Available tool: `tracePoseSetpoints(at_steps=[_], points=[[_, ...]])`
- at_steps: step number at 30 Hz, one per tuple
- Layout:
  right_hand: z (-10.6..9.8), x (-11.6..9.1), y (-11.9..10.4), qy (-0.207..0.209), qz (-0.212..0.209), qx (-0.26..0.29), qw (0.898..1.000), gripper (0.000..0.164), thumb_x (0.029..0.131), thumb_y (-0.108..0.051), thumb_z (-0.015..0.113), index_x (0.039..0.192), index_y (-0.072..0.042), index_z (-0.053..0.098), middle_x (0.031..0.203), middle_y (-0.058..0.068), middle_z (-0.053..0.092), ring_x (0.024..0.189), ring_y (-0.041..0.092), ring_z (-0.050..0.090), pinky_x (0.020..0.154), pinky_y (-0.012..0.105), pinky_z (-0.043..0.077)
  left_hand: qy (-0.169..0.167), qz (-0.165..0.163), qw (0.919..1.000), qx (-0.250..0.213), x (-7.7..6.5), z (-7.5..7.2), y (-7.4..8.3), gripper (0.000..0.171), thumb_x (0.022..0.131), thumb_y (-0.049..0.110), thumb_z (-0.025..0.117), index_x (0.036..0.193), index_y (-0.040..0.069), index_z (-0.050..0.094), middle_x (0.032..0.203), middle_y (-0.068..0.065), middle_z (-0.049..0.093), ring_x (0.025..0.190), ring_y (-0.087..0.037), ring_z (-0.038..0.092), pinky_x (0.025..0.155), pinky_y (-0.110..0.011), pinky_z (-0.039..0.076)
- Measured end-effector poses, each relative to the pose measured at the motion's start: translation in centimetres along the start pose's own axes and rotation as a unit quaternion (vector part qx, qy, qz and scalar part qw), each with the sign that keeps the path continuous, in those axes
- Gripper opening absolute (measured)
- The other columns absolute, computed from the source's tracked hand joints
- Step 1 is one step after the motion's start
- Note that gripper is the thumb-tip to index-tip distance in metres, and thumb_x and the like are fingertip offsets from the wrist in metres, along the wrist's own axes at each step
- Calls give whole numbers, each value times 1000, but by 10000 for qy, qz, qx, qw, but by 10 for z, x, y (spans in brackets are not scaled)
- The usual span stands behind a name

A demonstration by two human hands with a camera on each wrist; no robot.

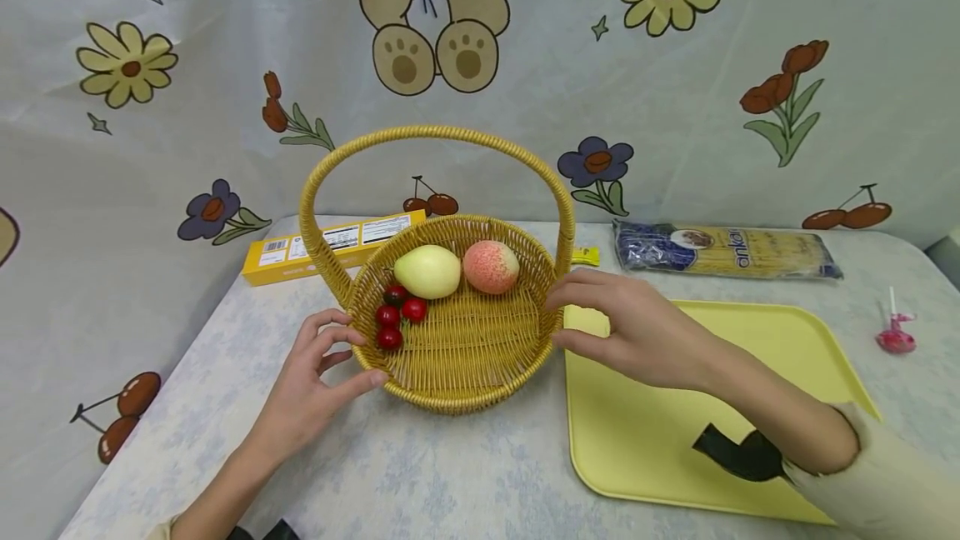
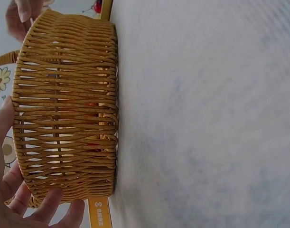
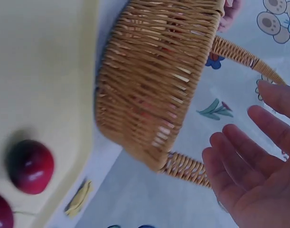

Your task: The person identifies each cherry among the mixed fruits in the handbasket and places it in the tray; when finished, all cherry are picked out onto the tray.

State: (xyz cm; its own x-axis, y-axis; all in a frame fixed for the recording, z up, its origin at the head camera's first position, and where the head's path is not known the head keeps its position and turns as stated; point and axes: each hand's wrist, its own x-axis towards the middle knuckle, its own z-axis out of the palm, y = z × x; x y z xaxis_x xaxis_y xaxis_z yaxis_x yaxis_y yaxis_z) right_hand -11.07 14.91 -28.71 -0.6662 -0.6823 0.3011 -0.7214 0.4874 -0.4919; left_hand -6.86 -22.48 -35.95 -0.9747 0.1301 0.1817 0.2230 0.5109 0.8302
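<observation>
And now the wicker basket on the table is touched, seemingly for steadying, by the loosely spread left hand, while nothing is gripped by the relaxed, part-spread right hand alongside.

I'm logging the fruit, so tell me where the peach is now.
In the head view, the peach lies inside the wicker basket, toward its back and right of centre, just right of the pale yellow fruit.
</observation>
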Motion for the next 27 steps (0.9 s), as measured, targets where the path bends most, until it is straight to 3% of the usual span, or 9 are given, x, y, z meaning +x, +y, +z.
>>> tracePoseSetpoints(at_steps=[11,18,24,27], points=[[17,71,-17,-1373,-531,-162,9890,29,90,-16,74,118,-10,68,120,0,62,113,18,56,96,38,47,-7,-18,10000,-4,0,-2,-1,32,82,13,82,102,4,58,131,-8,37,121,-17,41,94,-15,46],[28,114,-26,-2278,-827,-27,9702,36,90,-13,74,125,-8,65,124,2,63,118,15,55,101,27,43,-13,-9,10000,-21,1,-2,0,32,83,12,81,102,4,57,130,-8,36,122,-21,40,94,-14,45],[39,144,-27,-2968,-733,198,9519,40,89,-8,73,128,-7,63,126,1,61,119,19,54,102,28,42,-81,-167,9998,30,2,-1,1,31,84,12,81,103,4,57,131,-9,36,124,-23,40,98,-33,49],[45,156,-27,-3279,-609,129,9427,41,89,-6,72,130,-8,63,128,2,60,116,22,55,98,28,44,-87,-144,9999,33,2,0,1,31,84,12,81,102,4,58,131,-9,36,124,-22,40,98,-29,48]])
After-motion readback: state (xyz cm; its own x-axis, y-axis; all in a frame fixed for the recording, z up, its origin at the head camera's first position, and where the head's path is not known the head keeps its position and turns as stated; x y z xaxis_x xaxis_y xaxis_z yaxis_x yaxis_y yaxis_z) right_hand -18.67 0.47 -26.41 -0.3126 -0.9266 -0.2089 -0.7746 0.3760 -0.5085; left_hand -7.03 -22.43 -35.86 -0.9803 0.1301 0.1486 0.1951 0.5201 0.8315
